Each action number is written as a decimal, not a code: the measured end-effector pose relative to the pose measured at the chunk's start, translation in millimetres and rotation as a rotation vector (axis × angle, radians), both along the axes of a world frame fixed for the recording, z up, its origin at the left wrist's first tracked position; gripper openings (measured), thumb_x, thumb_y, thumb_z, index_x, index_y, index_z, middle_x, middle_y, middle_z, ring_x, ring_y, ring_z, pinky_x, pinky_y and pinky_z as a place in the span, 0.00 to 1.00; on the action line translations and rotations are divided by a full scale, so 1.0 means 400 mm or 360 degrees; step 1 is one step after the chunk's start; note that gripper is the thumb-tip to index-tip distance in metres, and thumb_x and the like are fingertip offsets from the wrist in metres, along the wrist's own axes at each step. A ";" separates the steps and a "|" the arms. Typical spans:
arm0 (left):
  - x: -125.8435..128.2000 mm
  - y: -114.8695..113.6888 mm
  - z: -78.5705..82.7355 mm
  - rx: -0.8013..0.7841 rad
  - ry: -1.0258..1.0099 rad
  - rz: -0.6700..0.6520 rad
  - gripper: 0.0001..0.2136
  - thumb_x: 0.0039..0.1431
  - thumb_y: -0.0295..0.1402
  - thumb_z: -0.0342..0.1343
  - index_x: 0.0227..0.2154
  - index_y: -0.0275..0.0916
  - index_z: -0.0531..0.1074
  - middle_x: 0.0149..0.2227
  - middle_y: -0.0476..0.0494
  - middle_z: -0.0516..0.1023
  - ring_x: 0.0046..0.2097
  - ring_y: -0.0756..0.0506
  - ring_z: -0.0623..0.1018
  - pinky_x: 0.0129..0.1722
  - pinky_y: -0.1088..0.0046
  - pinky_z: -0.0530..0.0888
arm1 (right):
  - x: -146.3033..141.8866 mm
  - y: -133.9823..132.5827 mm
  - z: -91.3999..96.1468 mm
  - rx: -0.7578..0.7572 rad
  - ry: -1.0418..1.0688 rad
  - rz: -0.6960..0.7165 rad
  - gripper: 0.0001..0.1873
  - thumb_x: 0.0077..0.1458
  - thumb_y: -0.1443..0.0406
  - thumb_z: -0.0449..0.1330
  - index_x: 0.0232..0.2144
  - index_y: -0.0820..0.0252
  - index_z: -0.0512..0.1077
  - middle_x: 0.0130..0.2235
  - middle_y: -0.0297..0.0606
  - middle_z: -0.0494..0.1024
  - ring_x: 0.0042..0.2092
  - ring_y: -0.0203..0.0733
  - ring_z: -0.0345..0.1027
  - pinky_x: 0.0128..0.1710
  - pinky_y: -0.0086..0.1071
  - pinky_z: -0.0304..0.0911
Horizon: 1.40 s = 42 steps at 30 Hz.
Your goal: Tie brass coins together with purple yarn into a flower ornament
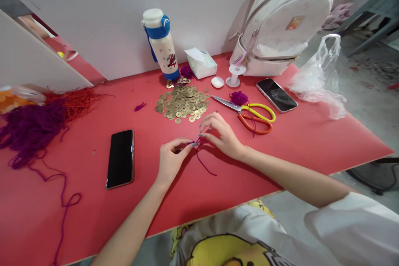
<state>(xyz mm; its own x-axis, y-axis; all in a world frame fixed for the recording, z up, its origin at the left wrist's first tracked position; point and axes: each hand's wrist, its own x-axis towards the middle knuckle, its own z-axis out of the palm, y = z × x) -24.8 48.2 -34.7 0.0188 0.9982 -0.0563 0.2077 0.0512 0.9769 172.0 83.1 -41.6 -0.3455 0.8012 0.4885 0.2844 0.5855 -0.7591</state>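
Observation:
Between my two hands is a thin purple cord (205, 167), its loose tail trailing onto the red tabletop. My left hand (173, 154) pinches the cord between thumb and forefinger. Close beside it, my right hand (223, 136) has its thumb and fingers closed on the same cord, where small loops show. Whether a knot sits at the fingertips is too small to tell. Just beyond the hands lies a heap of brass coins with holes (183, 102). Scissors (246, 112) with one yellow and one orange handle lie to the right, near a small purple yarn bundle (239, 98).
A black phone (120, 158) lies at left, another phone (277, 94) at right. Purple yarn (34, 126) is piled far left. Along the back stand a bottle (162, 48), a tissue pack (202, 65), a spool (235, 75) and a white backpack (280, 29). A plastic bag (321, 77) rests at right.

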 end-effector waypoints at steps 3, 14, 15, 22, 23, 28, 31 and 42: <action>-0.003 0.002 0.000 0.0009 -0.0064 0.0066 0.08 0.50 0.38 0.65 0.28 0.38 0.82 0.30 0.41 0.84 0.33 0.44 0.82 0.34 0.71 0.78 | -0.001 -0.004 0.001 0.0083 -0.0042 -0.0042 0.07 0.64 0.60 0.58 0.36 0.55 0.73 0.41 0.42 0.72 0.45 0.46 0.66 0.46 0.41 0.64; 0.000 -0.003 -0.004 -0.0056 -0.0199 0.0197 0.11 0.48 0.41 0.68 0.29 0.38 0.81 0.30 0.42 0.84 0.31 0.44 0.81 0.32 0.71 0.78 | -0.020 -0.023 -0.009 0.0055 -0.0269 0.0065 0.09 0.62 0.59 0.61 0.31 0.56 0.75 0.36 0.40 0.73 0.39 0.43 0.63 0.39 0.37 0.64; 0.001 -0.004 -0.004 -0.0075 -0.0231 0.0181 0.12 0.47 0.41 0.68 0.29 0.37 0.81 0.30 0.42 0.83 0.31 0.44 0.81 0.31 0.71 0.78 | -0.022 -0.026 -0.010 0.0035 -0.0284 0.0099 0.09 0.62 0.60 0.61 0.31 0.56 0.75 0.35 0.39 0.73 0.39 0.43 0.62 0.39 0.36 0.63; 0.014 -0.011 0.008 -0.0085 -0.0347 -0.0014 0.09 0.45 0.39 0.70 0.24 0.38 0.81 0.28 0.43 0.82 0.31 0.45 0.79 0.31 0.72 0.78 | -0.029 -0.026 -0.024 -0.0103 -0.0229 0.0169 0.09 0.61 0.66 0.60 0.27 0.58 0.72 0.32 0.37 0.72 0.36 0.41 0.62 0.37 0.33 0.62; 0.013 -0.011 0.009 -0.0073 -0.0315 -0.0017 0.08 0.44 0.37 0.70 0.24 0.38 0.81 0.28 0.43 0.82 0.31 0.46 0.79 0.31 0.72 0.78 | -0.028 -0.023 -0.024 -0.0115 -0.0225 0.0163 0.08 0.61 0.66 0.61 0.28 0.58 0.72 0.32 0.37 0.72 0.36 0.41 0.62 0.37 0.34 0.62; 0.009 -0.008 0.009 -0.0034 -0.0167 0.0058 0.06 0.45 0.34 0.68 0.27 0.38 0.81 0.29 0.44 0.83 0.32 0.45 0.81 0.35 0.71 0.79 | -0.017 -0.015 -0.001 -0.0177 -0.0112 0.0226 0.10 0.60 0.69 0.58 0.44 0.58 0.72 0.36 0.38 0.70 0.40 0.43 0.63 0.43 0.38 0.64; 0.008 -0.005 0.004 -0.0059 -0.0171 0.0118 0.08 0.44 0.33 0.69 0.29 0.38 0.80 0.30 0.44 0.84 0.33 0.45 0.82 0.36 0.72 0.79 | -0.013 -0.012 0.015 -0.0369 0.0112 0.0395 0.12 0.62 0.65 0.57 0.48 0.57 0.71 0.38 0.38 0.70 0.41 0.41 0.65 0.45 0.38 0.65; 0.015 -0.006 0.002 -0.0001 -0.0055 0.0076 0.05 0.47 0.32 0.65 0.28 0.38 0.76 0.29 0.46 0.81 0.34 0.47 0.81 0.35 0.75 0.77 | -0.008 -0.009 0.011 -0.0966 0.0586 0.0473 0.21 0.63 0.51 0.57 0.27 0.61 0.73 0.27 0.34 0.73 0.29 0.34 0.63 0.33 0.31 0.60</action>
